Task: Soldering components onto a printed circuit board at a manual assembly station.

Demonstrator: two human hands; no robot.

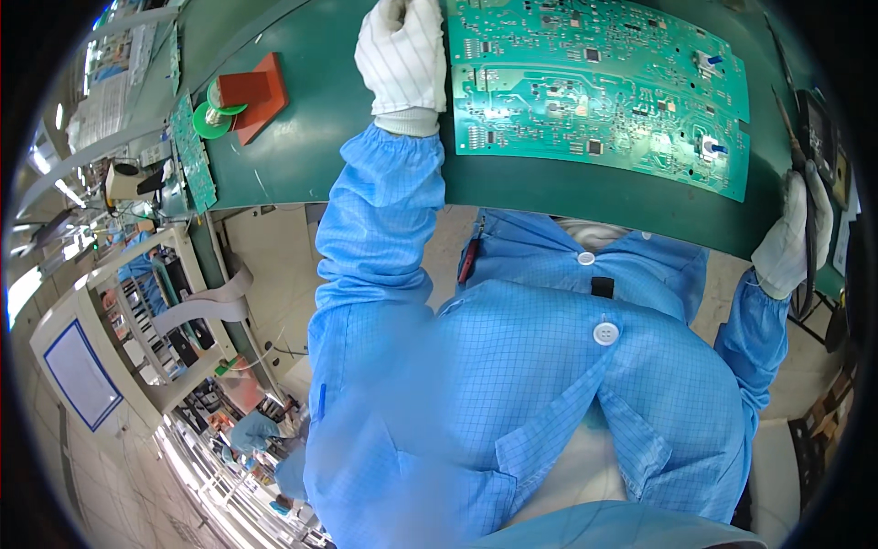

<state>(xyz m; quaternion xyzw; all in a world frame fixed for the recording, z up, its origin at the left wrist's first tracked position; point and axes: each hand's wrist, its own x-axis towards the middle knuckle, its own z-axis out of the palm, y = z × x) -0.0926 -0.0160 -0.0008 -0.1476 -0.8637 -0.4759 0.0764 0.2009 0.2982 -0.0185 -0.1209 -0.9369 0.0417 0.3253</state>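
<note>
Two long green circuit boards lie side by side on the green bench, the far board (567, 27) above the near board (549, 114). Each carries small chips and a white part with a blue shaft near its right end. My left hand (402, 59), in a white striped glove, is curled closed beside the boards' left ends; whatever its fingers may hold is hidden. At the bench's right edge my right hand (791, 238), also gloved, is closed around a slim dark tool with a pointed tip, apparently a soldering iron (808, 206). Its tip points away from me, right of the boards.
A red stand (265, 96) with a green-flanged spool (213, 119) stands left of my left hand. More circuit boards (192, 156) stand at the bench's left end. Dark equipment (814, 123) sits at the far right. A white-framed rack (119, 339) is to the left.
</note>
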